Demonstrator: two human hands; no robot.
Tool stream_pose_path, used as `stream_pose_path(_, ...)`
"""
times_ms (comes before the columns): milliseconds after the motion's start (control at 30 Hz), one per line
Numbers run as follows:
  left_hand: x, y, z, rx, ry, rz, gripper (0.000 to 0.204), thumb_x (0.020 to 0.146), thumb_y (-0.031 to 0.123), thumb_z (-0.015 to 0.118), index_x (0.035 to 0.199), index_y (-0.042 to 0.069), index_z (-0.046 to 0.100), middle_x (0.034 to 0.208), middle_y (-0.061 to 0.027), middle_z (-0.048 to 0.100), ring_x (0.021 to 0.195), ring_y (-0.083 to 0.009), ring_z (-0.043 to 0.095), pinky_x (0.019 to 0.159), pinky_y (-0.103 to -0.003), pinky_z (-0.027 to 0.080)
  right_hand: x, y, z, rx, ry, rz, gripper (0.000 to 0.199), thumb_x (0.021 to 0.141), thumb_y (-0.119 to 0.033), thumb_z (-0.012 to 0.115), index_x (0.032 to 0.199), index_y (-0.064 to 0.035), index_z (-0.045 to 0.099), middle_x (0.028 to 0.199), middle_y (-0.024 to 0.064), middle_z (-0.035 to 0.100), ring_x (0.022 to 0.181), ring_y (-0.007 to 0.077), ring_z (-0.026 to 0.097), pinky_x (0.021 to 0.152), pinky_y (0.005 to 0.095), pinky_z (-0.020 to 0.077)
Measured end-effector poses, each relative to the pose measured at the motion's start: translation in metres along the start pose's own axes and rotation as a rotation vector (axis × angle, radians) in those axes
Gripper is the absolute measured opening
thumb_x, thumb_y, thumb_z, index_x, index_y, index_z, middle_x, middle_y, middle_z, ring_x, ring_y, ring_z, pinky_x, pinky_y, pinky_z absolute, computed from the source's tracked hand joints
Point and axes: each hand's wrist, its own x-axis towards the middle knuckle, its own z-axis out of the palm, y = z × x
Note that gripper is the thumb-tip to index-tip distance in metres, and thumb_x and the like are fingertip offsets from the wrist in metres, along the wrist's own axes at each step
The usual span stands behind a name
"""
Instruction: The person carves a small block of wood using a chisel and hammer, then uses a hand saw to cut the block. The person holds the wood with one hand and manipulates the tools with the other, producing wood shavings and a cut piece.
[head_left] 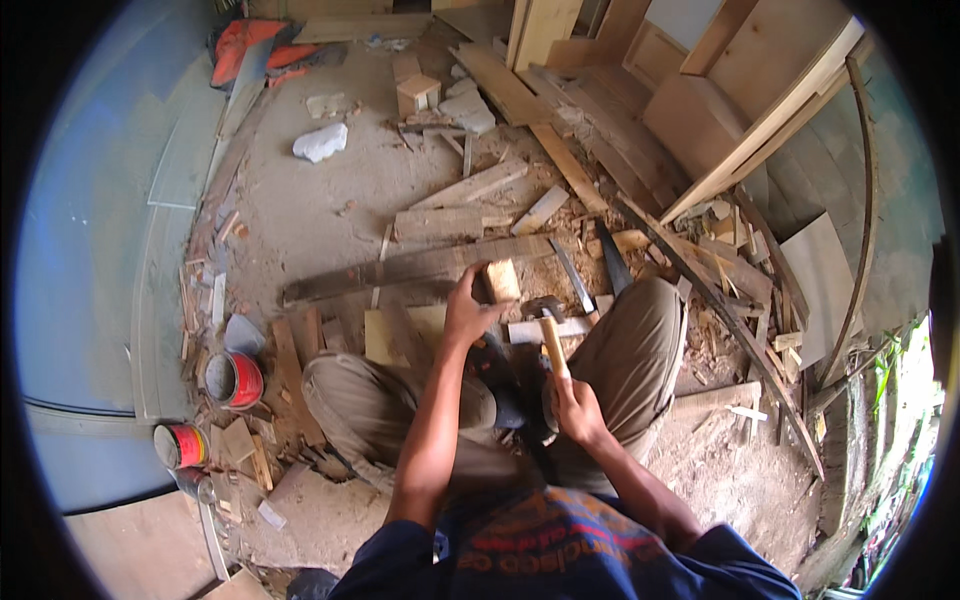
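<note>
My left hand (470, 310) is closed around a small wooden block (503, 281), whose pale, rough end faces up. My right hand (578, 408) grips the light wooden handle of a hammer (553, 345). The hammer's dark metal head lies just below and right of the block, apart from it. Under the head is a pale strip of wood (550, 330). Just beyond the hammer lies a long, narrow metal blade (573, 277). Next to it, a wider dark blade (612, 258) reaches toward my right knee. My legs are bent on either side of this spot.
A long dark plank (420, 268) lies across the ground ahead, among scraps and shavings. Two red cans (243, 380) (190, 446) stand at the left. A long dark strip (720, 330) slants past my right knee. Boards (760, 140) lean at the far right; a white lump (320, 143) lies farther off.
</note>
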Motion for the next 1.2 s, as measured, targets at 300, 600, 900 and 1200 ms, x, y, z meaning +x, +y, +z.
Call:
stream_pose_path(300, -0.008, -0.003, -0.007, -0.033, -0.061, -0.019, 0.077, 0.067, 0.015, 0.095, 0.134, 0.007, 0.058, 0.129, -0.0134, 0.068, 0.123, -0.0245, 0.063, 0.104, -0.039, 0.049, 0.002, -0.154, 0.029, 0.358, 0.114, -0.916, 0.069, 0.101, -0.070, 0.040, 0.081, -0.0044, 0.047, 0.058, 0.0004, 0.045, 0.054, 0.0111, 0.047, 0.045, 0.0276, 0.0351)
stream_pose_path(600, -0.004, -0.023, -0.018, -0.078, -0.030, -0.047, 0.086, 0.062, 0.019, 0.099, 0.137, 0.006, 0.058, 0.130, -0.0123, 0.067, 0.123, -0.0244, 0.062, 0.108, -0.040, 0.047, -0.032, -0.144, 0.021, 0.178, -0.070, -0.177, 0.057, 0.109, -0.054, 0.037, 0.081, -0.0059, 0.049, 0.060, -0.0030, 0.045, 0.050, 0.0084, 0.043, 0.044, 0.0252, 0.0323)
stream_pose_path(900, -0.014, -0.018, -0.007, -0.058, -0.191, 0.050, 0.076, 0.065, 0.006, 0.090, 0.135, 0.009, 0.060, 0.132, -0.0153, 0.066, 0.127, -0.0301, 0.061, 0.109, -0.040, 0.046, -0.003, -0.007, 0.028, -0.386, 0.037, -0.141, 0.051, 0.109, -0.044, 0.045, 0.078, -0.0039, 0.051, 0.062, 0.0043, 0.049, 0.055, 0.0218, 0.050, 0.055, 0.0338, 0.0402)
stream_pose_path(1200, -0.011, -0.020, -0.012, -0.046, -0.094, 0.035, 0.075, 0.064, 0.009, 0.094, 0.131, 0.008, 0.062, 0.129, -0.0105, 0.068, 0.121, -0.0236, 0.064, 0.105, -0.038, 0.049, 0.001, -0.182, 0.031, 0.468, 0.058, -0.989, 0.068, 0.104, -0.068, 0.035, 0.074, -0.0088, 0.049, 0.059, -0.0009, 0.044, 0.044, 0.0099, 0.034, 0.043, 0.0272, 0.0321)
